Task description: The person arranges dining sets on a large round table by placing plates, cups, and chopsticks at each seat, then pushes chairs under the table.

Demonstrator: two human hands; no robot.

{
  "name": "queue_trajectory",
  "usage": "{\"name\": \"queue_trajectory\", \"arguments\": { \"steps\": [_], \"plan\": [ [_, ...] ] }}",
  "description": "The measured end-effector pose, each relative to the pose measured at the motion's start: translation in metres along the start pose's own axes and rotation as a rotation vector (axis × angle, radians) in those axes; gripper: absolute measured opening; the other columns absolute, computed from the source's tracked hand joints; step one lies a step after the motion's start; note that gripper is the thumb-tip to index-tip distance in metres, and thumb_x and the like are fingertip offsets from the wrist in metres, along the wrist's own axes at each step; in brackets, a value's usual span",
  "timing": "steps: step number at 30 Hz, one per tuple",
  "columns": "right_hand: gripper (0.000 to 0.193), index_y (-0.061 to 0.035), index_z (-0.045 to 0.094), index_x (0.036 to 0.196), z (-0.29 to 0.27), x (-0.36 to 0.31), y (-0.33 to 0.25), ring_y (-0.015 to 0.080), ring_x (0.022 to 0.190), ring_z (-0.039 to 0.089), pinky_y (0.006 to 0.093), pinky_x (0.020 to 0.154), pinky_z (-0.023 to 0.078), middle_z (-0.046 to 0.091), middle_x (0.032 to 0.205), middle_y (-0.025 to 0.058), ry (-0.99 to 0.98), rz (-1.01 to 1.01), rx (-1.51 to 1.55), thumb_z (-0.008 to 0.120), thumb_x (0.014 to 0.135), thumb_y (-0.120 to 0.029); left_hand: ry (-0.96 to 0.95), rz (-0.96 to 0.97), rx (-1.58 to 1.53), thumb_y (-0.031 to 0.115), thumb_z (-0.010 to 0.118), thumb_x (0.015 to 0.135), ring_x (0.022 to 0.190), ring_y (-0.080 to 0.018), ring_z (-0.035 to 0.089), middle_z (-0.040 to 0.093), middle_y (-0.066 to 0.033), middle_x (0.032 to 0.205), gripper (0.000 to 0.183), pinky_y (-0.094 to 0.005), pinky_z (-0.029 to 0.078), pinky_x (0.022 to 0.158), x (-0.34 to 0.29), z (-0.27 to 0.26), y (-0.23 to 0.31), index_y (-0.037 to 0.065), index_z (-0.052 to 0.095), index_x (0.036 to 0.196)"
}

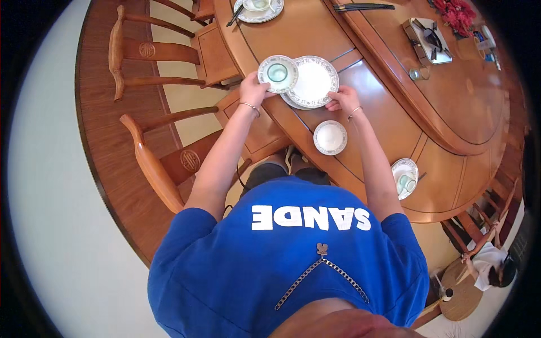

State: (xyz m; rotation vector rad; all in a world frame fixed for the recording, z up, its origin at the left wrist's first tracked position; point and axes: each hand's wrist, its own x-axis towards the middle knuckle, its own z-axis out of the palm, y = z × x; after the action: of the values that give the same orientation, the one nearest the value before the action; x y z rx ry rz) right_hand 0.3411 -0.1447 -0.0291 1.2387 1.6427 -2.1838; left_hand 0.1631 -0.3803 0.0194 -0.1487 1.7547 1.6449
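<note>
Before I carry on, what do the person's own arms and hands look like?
Short blue sleeves leave the forearms bare. The left hand and right hand are ungloved. Each wrist is banded: a slim, metallic-looking left bracelet and a slim right bracelet, its finer detail too small to tell.

Two hands [345, 99]; perhaps five plates [313, 79].

White block capitals [311, 218] on blue T-shirt [225, 265]; round emblems [147, 50] on chair backs [172, 52].
</note>
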Motion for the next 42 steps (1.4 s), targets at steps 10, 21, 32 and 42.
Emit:
{"name": "queue_trajectory", "arguments": {
  "steps": [10, 21, 32, 42],
  "plan": [
    [0.031, 0.0062, 0.065, 0.073, 0.009, 0.011, -0.022, 0.0213, 0.050, 0.066, 0.0329, 0.043, 0.055, 0.067, 0.062, 0.0157, 0.004, 0.102, -0.572, 0.070, 0.084, -0.023, -0.154, -0.085, 0.075, -0.012, 0.057, 0.078, 0.087, -0.0273, 0.069, 0.063, -0.0166, 0.111, 0.055, -0.0327, 0.062, 0.061, 0.031, 0.050, -0.049, -0.005, 0.046, 0.131],
    [0.028, 0.0057, 0.066, 0.077, -0.046, 0.110, -0.146, 0.0215, 0.049, 0.066, 0.0319, 0.048, 0.056, 0.068, 0.065, 0.0140, 0.451, -0.404, -0.137, 0.070, 0.084, -0.021, -0.145, -0.029, 0.110, -0.005, 0.059, 0.081, 0.070, -0.0276, 0.070, 0.063, -0.0212, 0.107, 0.052, -0.0340, 0.061, 0.051, 0.031, 0.053, -0.057, -0.003, 0.046, 0.131],
    [0.029, 0.0025, 0.069, 0.075, -0.036, 0.219, -0.231, 0.0200, 0.052, 0.066, 0.0323, 0.052, 0.054, 0.066, 0.062, 0.0112, 0.795, -0.008, -0.451, 0.067, 0.085, -0.025, -0.033, -0.104, 0.084, 0.007, 0.063, 0.091, 0.077, -0.0243, 0.069, 0.064, -0.0156, 0.094, 0.047, -0.0320, 0.060, 0.064, -0.015, -0.012, -0.055, -0.001, 0.041, 0.132],
    [0.037, 0.0017, 0.072, 0.098, -0.070, 0.191, -0.216, 0.0299, 0.099, 0.068, 0.0381, 0.088, 0.052, 0.069, 0.106, 0.0200, 0.913, 0.030, -0.610, 0.062, 0.083, -0.031, 0.093, -0.155, 0.092, 0.004, 0.062, 0.090, 0.077, -0.0232, 0.069, 0.065, -0.0166, 0.096, 0.041, -0.0304, 0.059, 0.064, -0.027, -0.056, -0.076, -0.003, 0.045, 0.127]
  ]
}}
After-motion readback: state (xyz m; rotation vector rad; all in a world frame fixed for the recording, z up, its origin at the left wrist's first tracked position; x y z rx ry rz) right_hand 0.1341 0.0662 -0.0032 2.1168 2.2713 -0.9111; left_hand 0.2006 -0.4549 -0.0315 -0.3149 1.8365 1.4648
